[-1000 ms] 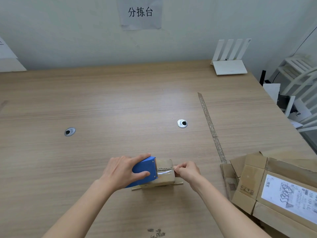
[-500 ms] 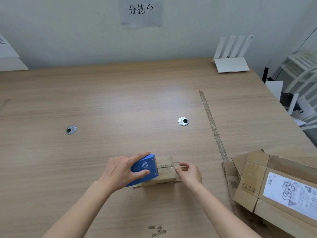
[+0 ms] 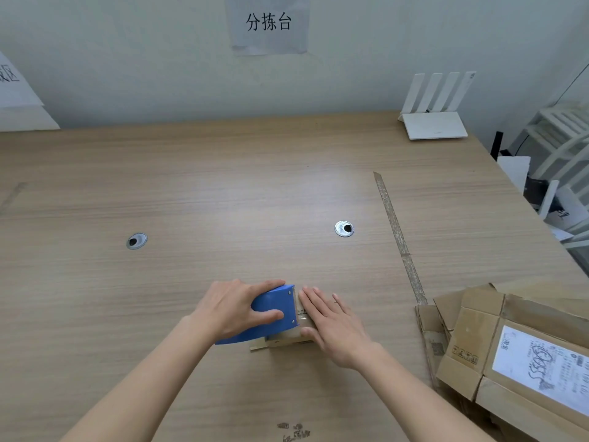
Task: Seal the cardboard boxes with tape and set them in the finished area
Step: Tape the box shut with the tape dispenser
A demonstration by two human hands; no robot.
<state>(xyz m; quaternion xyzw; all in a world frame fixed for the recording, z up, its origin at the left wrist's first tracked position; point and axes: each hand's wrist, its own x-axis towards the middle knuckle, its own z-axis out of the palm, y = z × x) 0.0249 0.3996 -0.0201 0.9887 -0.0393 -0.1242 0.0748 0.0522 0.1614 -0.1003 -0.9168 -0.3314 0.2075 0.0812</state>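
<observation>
Left hand [image 3: 237, 311] is gripping the blue tape dispenser [image 3: 274, 309], fingers curled over its top and thumb lying along its near side; the dispenser's toothed edge is sitting against the left end of the small cardboard box [image 3: 288, 338]. Right hand [image 3: 334, 323] is lying flat on the box top, fingers straight and together, pointing toward the dispenser and nearly touching its blade edge, thumb reaching down the near face. The two hands are covering most of the box, so only its near side and a thin flap edge at the base are showing; whether tape is lying under the palm cannot be told. The box is resting on the wooden table [image 3: 223, 193], in the near middle part. Just right of the right forearm, a pile of flattened cardboard boxes [image 3: 471, 342] is spreading to the table's near right corner, the top one bearing a white shipping label [image 3: 541, 371]. A long strip of worn tape [image 3: 398, 237] is running across the tabletop from the pile toward the wall. Two metal cable grommets [image 3: 344, 228] are sitting farther out, well apart. A white router [image 3: 435, 122] is standing at the far right corner, and a paper sign [image 3: 268, 23] is hanging on the wall.
</observation>
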